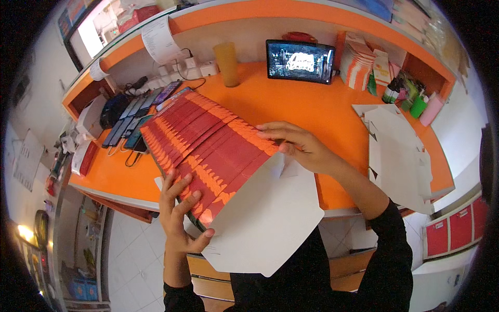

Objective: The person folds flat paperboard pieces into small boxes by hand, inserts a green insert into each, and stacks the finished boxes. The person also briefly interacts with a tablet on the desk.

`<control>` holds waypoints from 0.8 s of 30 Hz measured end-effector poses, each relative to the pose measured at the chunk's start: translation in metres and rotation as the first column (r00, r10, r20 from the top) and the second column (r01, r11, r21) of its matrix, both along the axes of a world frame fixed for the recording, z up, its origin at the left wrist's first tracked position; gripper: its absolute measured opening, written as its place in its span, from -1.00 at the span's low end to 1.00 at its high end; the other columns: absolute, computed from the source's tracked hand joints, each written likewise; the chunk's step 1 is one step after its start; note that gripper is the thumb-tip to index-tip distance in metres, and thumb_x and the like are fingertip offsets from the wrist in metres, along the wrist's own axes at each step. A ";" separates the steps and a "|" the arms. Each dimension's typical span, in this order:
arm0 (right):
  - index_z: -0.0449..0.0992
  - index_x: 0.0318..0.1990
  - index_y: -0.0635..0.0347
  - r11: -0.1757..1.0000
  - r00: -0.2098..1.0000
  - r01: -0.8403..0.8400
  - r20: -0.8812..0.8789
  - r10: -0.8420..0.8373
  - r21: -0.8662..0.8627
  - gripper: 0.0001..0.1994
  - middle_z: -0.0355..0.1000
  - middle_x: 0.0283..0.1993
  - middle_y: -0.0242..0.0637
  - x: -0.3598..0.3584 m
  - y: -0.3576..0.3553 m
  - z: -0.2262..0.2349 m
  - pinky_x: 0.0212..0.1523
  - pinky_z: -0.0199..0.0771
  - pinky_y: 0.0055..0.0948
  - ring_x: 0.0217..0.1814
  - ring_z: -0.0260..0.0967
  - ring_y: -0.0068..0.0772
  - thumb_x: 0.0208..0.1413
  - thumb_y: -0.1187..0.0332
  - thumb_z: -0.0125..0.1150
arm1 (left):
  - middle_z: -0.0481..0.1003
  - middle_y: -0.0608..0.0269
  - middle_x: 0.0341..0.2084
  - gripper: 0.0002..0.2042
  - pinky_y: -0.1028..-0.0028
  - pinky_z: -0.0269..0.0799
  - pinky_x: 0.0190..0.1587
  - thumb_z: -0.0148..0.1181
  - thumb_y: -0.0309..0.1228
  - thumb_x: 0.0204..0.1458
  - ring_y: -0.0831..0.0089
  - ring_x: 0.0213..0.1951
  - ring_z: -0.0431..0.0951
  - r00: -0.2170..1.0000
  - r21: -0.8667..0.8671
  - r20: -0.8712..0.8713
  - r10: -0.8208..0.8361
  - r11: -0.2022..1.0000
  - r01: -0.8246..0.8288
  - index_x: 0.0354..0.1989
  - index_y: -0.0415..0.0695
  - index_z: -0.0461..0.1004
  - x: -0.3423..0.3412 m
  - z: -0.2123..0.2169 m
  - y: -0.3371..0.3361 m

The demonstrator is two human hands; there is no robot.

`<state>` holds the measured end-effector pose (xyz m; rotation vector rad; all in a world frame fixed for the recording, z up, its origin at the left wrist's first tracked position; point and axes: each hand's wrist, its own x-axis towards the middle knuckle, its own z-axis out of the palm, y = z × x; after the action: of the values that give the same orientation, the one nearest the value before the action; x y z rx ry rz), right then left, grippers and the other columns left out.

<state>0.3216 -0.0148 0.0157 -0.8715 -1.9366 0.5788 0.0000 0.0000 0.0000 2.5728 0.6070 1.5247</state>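
Observation:
A fanned stack of flat cardboard box blanks (200, 136), printed red and orange, slants across the orange table's front edge. The nearest blank turns up its plain white side (270, 223), which hangs over my lap. My left hand (179, 210) grips the stack's left edge, its fingers spread over the printed side and its thumb at the white part. At the right edge, my right hand (299, 145) holds the stack with bent fingers and thumb. Parts of both hands' grip are hidden behind the cardboard.
More white blanks (397, 156) lie at the table's right end. Several phones (130, 117) with cables lie at the left. A yellow cup (226, 65) and a lit tablet (300, 61) stand at the back. Striped cartons (358, 65) and a green cup (418, 106) are at the back right.

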 end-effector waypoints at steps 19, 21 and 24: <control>-0.06 0.37 -0.04 0.967 0.988 0.023 -0.143 -0.061 -0.255 -0.11 0.06 0.33 -0.13 -0.007 -0.011 -0.012 0.14 0.27 -0.28 0.21 0.20 -0.23 -0.08 0.19 0.39 | -0.11 -0.08 0.31 0.03 -0.15 -0.13 0.28 0.55 -0.18 -0.46 -0.27 0.33 -0.21 0.985 -0.110 -0.174 -0.007 0.994 -0.012 0.27 0.13 0.01 -0.010 -0.007 -0.012; -0.17 0.40 -0.06 0.960 0.992 0.020 -0.113 -0.053 -0.278 0.02 0.00 0.36 -0.09 -0.007 -0.013 -0.012 0.13 0.28 -0.28 0.20 0.20 -0.23 -0.17 0.28 0.47 | -0.24 -0.08 0.34 0.16 -0.14 -0.15 0.29 0.59 -0.28 -0.53 -0.27 0.35 -0.27 0.981 -0.154 -0.193 -0.009 0.988 -0.021 0.32 0.17 -0.11 -0.013 -0.012 -0.015; -0.22 0.40 -0.02 0.948 0.998 0.051 -0.029 -0.063 -0.314 0.07 0.02 0.34 -0.05 -0.009 -0.011 -0.012 0.09 0.33 -0.32 0.16 0.23 -0.24 -0.19 0.38 0.49 | -0.31 -0.14 0.34 0.21 -0.07 -0.14 0.31 0.59 -0.32 -0.53 -0.22 0.35 -0.28 0.973 -0.141 -0.232 0.004 0.989 -0.038 0.34 0.18 -0.21 -0.014 -0.013 -0.018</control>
<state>0.3130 -0.0256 0.0038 -1.1020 -1.8048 0.8785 -0.0137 -0.0181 -0.0128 2.6574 0.7402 1.1463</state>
